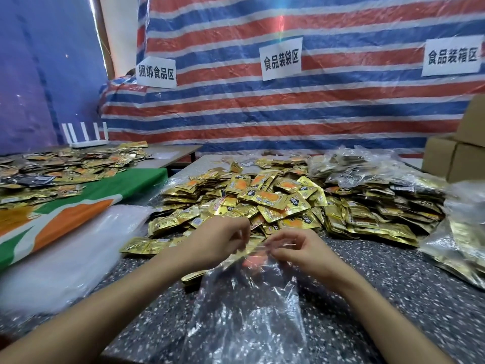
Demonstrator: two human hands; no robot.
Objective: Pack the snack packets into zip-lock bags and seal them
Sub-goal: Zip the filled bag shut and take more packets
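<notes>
A clear zip-lock bag (244, 311) lies on the speckled table (393, 298) in front of me, its mouth raised toward the snack pile. My left hand (217, 243) pinches the left side of the bag's mouth. My right hand (301, 248) pinches the right side of it. A few gold snack packets (194, 277) show through the plastic near the mouth. Just behind my hands a big heap of loose gold and orange snack packets (262, 203) covers the middle of the table.
Filled clear bags (354, 166) pile at the back right, and another (456, 248) lies at the right edge. Cardboard boxes (451, 158) stand far right. A stack of empty plastic bags (65, 253) lies at my left. A second table (52, 166) with more packets sits left.
</notes>
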